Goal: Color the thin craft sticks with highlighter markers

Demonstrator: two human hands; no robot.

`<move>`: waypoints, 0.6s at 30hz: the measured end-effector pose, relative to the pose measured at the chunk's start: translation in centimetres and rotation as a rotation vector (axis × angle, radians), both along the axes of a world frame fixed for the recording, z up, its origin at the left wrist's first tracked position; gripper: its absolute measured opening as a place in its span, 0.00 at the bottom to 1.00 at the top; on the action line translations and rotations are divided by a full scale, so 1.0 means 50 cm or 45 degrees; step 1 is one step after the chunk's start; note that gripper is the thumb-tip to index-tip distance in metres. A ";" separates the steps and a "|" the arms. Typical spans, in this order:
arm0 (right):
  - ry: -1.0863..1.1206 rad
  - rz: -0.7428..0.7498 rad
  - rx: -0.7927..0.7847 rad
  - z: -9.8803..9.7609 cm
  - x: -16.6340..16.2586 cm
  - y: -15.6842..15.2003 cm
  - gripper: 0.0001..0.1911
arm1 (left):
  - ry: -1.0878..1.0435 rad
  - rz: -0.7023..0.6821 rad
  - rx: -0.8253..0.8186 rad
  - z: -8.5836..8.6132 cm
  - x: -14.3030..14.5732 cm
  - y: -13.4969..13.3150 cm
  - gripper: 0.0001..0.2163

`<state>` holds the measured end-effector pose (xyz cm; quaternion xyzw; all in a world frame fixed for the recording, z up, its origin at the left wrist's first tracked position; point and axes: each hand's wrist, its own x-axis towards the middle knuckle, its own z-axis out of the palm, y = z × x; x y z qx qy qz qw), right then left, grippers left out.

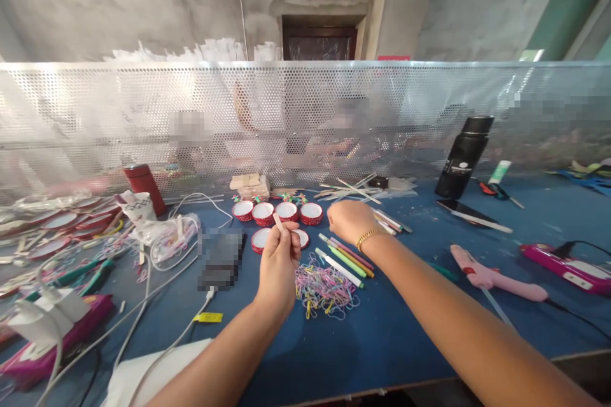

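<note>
My left hand [280, 261] pinches a flat wooden stick [277, 222] upright between thumb and fingers. It is in front of several small red-rimmed round pieces with white faces [286, 211], which look like little drums, and partly covers two of them. My right hand [351, 222], with a gold bracelet at the wrist, is closed just right of that row. Its fingers are curled away from view, so anything in them is hidden. Below the hands lies a tangle of coloured strings [324, 286], with several marker pens [346, 261] beside it.
A phone [222, 261] on a cable lies to the left, near a power strip [86, 337] and green-handled pliers [98, 276]. Rightward are a black bottle [463, 159], a pink glue gun [496, 276] and a purple power strip [568, 267]. A perforated metal screen [267, 102] stands behind.
</note>
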<state>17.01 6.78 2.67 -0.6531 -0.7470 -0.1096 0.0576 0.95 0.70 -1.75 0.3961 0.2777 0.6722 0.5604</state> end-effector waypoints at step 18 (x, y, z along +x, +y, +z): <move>0.169 -0.056 -0.233 -0.083 0.037 -0.041 0.06 | 0.043 0.044 -0.035 0.000 0.005 0.007 0.18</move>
